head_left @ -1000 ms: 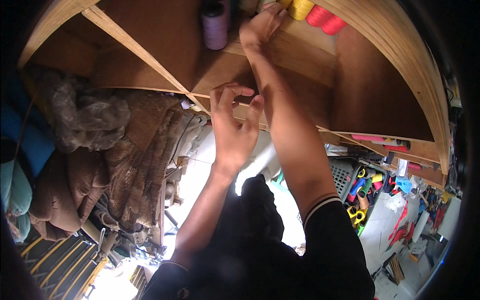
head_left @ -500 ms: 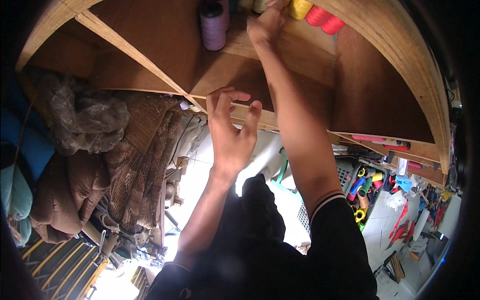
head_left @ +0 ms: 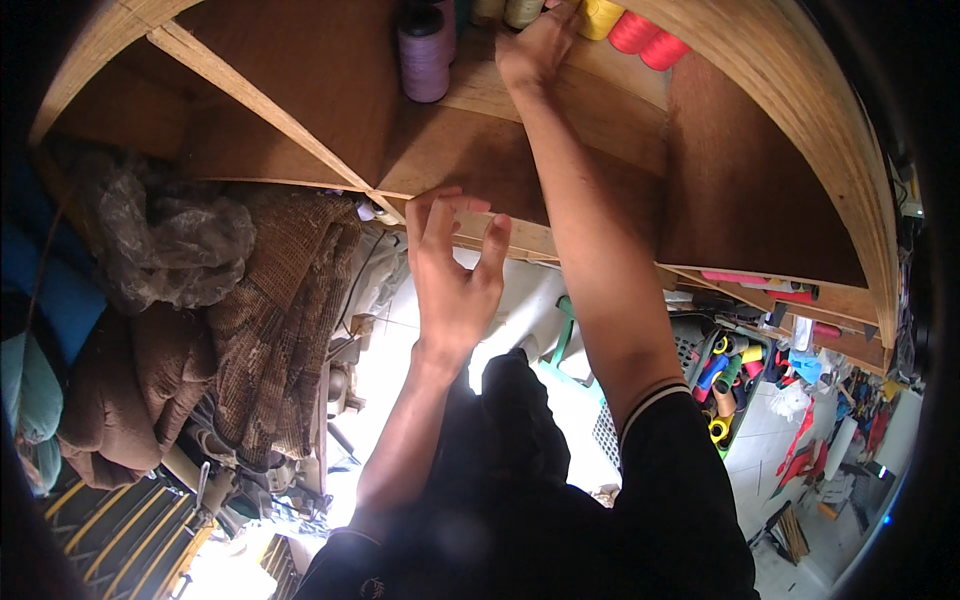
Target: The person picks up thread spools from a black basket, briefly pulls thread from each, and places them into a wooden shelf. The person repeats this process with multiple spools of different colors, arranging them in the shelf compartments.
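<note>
Head view: a glossy yellow thread spool (head_left: 600, 18) stands on the wooden shelf (head_left: 450, 155) beside red spools (head_left: 648, 40). My right hand (head_left: 537, 50) is just next to it, fingertips hidden, grip impossible to tell; my left hand (head_left: 455, 285) hangs loosely half-open, released.
</note>
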`<state>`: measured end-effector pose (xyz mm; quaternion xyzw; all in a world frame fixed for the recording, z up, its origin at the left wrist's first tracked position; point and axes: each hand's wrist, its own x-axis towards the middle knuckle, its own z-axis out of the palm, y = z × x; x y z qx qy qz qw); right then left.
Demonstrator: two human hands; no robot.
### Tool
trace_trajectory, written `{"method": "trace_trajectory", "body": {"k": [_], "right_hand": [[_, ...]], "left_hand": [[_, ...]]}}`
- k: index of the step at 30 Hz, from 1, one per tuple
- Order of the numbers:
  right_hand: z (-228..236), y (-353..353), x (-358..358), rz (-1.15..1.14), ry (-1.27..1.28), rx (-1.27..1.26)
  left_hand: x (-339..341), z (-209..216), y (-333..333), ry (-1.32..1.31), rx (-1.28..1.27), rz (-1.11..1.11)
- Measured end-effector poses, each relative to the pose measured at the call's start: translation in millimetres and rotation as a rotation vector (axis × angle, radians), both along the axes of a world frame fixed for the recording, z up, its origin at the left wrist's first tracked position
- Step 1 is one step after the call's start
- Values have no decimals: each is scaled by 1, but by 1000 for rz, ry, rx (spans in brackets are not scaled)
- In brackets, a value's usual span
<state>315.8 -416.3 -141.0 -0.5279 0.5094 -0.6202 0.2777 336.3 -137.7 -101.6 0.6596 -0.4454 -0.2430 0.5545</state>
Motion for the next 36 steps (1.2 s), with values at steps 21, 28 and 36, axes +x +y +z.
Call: {"method": "trace_trajectory", "body": {"k": [21, 28, 36], "right_hand": [[38, 316, -130, 678, 550, -189], [-88, 379, -228, 147, -629, 797], [-19, 441, -332, 114, -1629, 584]], "left_hand": [[-42, 5, 35, 1543, 203, -555], [-158, -8, 76, 519, 224, -949], [-202, -97, 97, -779, 102, -1481]]}}
